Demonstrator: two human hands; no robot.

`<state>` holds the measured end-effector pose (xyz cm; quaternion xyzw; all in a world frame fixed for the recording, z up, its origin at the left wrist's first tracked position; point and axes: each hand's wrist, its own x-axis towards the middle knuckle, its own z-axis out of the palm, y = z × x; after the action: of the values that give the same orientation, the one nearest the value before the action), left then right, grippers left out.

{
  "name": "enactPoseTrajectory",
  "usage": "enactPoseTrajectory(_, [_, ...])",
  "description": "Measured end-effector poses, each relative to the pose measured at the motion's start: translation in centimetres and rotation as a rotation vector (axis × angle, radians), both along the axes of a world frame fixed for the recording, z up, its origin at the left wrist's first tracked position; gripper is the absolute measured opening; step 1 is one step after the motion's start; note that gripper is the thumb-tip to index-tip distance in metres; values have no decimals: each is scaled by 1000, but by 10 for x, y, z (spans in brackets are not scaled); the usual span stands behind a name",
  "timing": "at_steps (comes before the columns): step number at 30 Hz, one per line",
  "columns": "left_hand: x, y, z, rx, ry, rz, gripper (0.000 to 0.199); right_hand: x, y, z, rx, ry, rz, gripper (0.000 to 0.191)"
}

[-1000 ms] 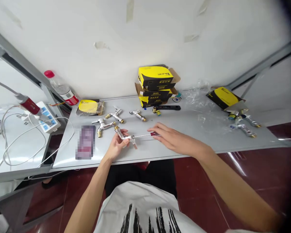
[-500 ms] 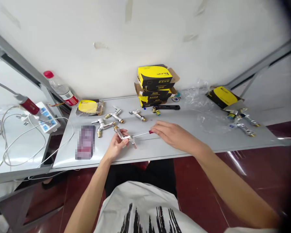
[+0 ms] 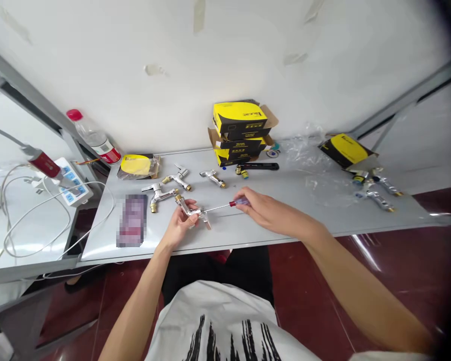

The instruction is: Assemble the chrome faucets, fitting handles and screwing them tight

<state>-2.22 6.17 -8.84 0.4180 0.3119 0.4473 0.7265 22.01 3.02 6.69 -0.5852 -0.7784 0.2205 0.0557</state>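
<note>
My left hand [image 3: 179,224] grips a chrome tap with a brass threaded end [image 3: 190,211], holding it just above the table. My right hand [image 3: 270,213] holds a screwdriver with a red and blue handle [image 3: 237,203] by that handle. Its thin steel shaft reaches left to the tap's head, and the tip is hidden at the tap. Nearby on the grey table [image 3: 285,223] lie further chrome taps [image 3: 162,196] [image 3: 178,179] [image 3: 212,178], all apart from my hands. Two more taps [image 3: 379,199] [image 3: 388,186] lie at the far right.
Stacked yellow and black boxes [image 3: 240,118] stand at the back, and another box [image 3: 346,150] sits at the right on crumpled plastic wrap [image 3: 304,153]. A water bottle [image 3: 93,135], a power strip [image 3: 73,181] with white cables, and a pixelated rectangle [image 3: 132,220] are at the left.
My right hand has shifted on the screwdriver, and more of the handle now shows beside the fingers. My left hand and the tap have barely moved.
</note>
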Motion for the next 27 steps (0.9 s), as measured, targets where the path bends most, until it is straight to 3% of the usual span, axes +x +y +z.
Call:
enactPoseTrajectory(6, [0, 0, 3, 8, 3, -21, 46, -3, 2, -2, 121, -62, 67, 41])
enactPoseTrajectory(12, [0, 0, 5, -8, 6, 3, 48, -1, -3, -2, 2, -63, 38, 33])
enactPoseTrajectory(17, [0, 0, 1, 10, 16, -23, 50, -3, -1, -10, 187, -152, 142, 36])
enactPoseTrajectory(24, [1, -1, 5, -10, -9, 15, 48, -7, -3, -4, -32, -166, 61, 29])
enactPoseTrajectory(27, [1, -1, 6, -11, -7, 27, 49, -5, -3, 0, -8, -80, 83, 31])
